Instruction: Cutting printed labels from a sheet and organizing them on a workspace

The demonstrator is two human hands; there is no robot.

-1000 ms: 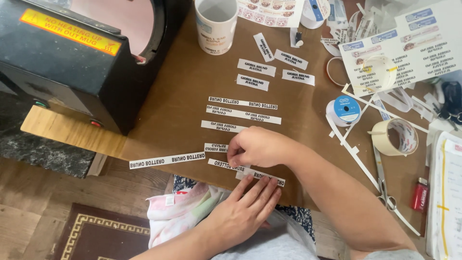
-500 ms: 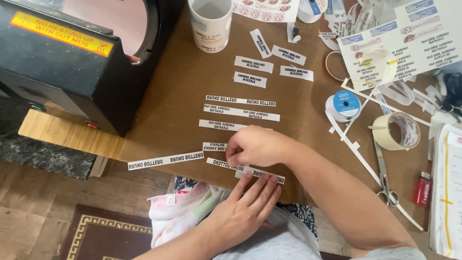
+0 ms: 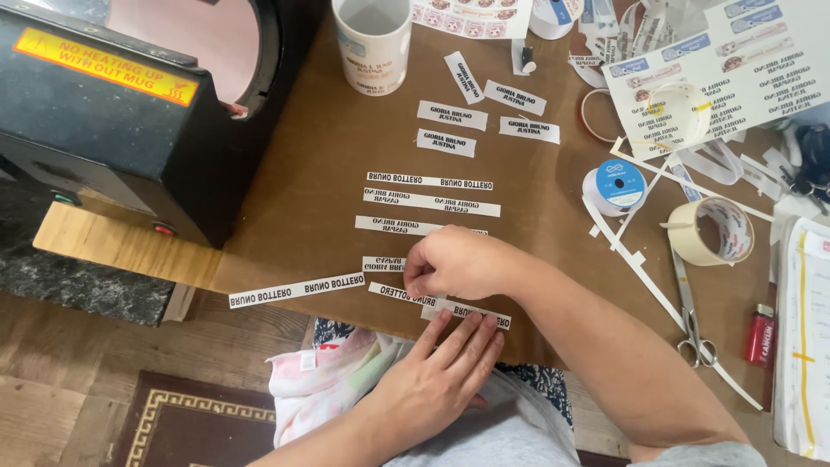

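Brown tabletop (image 3: 311, 164) fills the head view, crowded with craft supplies above a wooden floor and a patterned rug at the near edge. At far left sits a black mug press (image 3: 130, 112), and a white mug (image 3: 372, 43) stands just beside it. Printed paper strips (image 3: 430, 202) lie in rows down the middle, with shorter labels farther back. The right hand (image 3: 458, 262) is curled closed, fingertips pinching one end of a strip (image 3: 399, 294) at the near edge of the table. The left hand (image 3: 450, 367) lies open and flat, fingers spread, its tips pressing the other end of that strip or its neighbour; which one I cannot tell. One long strip (image 3: 296, 289) lies apart to the left. On the right are a blue tape roll (image 3: 616, 186), a masking tape roll (image 3: 711, 230), scissors (image 3: 692, 320) and a red lighter (image 3: 760, 334). As a judgement, the thin strip could tear or crease if pulled against the pressing fingers, and, being so near the edge, it could slip off the table.
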